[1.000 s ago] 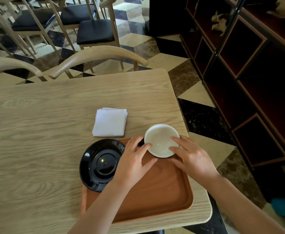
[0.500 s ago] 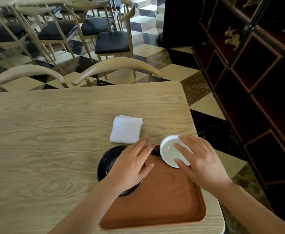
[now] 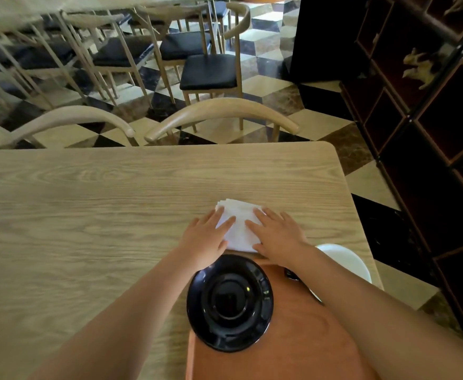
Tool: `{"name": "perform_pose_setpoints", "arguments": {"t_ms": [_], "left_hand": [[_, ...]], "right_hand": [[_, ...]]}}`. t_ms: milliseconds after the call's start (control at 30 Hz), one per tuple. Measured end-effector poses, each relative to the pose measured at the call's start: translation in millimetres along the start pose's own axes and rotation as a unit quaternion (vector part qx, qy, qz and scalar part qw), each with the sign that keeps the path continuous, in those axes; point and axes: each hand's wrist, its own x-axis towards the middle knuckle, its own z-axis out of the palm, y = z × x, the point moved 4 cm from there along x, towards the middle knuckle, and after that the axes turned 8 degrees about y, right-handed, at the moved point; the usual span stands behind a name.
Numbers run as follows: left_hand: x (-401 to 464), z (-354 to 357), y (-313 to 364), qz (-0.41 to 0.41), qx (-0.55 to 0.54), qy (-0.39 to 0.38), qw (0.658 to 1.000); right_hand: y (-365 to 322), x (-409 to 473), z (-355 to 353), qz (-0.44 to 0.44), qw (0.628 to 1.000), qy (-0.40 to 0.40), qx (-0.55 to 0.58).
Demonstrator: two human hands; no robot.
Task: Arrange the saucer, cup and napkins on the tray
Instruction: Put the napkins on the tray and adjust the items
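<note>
Both hands have left the cup and now lie flat and open on the napkins: left hand (image 3: 207, 239), right hand (image 3: 278, 237). So the napkins go next. One table (image 3: 87, 204), one tray (image 3: 293, 338) at its near right corner, one black saucer (image 3: 229, 303) over the tray's left edge, one white cup (image 3: 345, 261), one napkins stack (image 3: 238, 223) just past the tray

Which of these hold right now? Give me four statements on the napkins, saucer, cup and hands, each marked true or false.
1. Both hands, left hand and right hand, rest on the napkins. True.
2. The napkins lie on the tray. False: they lie on the table, beyond the tray.
3. The saucer is black. True.
4. The cup stands on the saucer. False: it sits apart, to the right.
</note>
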Motion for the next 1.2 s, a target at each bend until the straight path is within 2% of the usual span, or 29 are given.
{"name": "perform_pose_setpoints", "arguments": {"t_ms": [133,233,333,400,467,567,667,767,1000,1067,1100,1200], "left_hand": [[4,10,-3,-0.007,-0.046,0.0,0.999],[4,7,-1,-0.073,-0.151,0.019,0.986],[9,-4,0,-0.172,-0.277,0.077,0.942],[14,-8,-6,-0.24,-0.349,0.09,0.901],[16,-10,-14,-0.299,-0.401,0.071,0.863],[16,-13,-22,-0.337,-0.434,0.03,0.835],[15,-16,-22,-0.379,-0.496,0.003,0.782],[14,-17,-19,-0.37,-0.543,0.029,0.753],[-5,-34,-13,-0.292,-0.551,0.14,0.769],[-16,-41,-11,-0.292,-0.576,0.158,0.747],[-22,-44,-11,-0.3,-0.603,0.162,0.721],[-42,-52,-7,-0.313,-0.726,0.151,0.594]], "right_hand": [[0,3,4,-0.005,1.0,-0.004,0.015],[2,5,6,-0.003,1.0,-0.007,0.027],[2,5,8,-0.002,0.999,-0.008,0.034],[2,5,10,-0.001,0.999,-0.012,0.038],[2,6,11,0.0,0.999,-0.012,0.04],[1,7,10,0.002,0.999,-0.011,0.042],[2,7,7,0.003,0.999,-0.014,0.041],[-1,5,6,0.015,0.998,-0.014,0.051],[-11,-9,-5,0.054,0.986,0.052,0.149],[-15,-12,-12,0.081,0.957,0.108,0.258],[-15,-14,-16,0.101,0.93,0.144,0.323],[-10,-25,-31,0.179,0.81,0.213,0.517]]}}
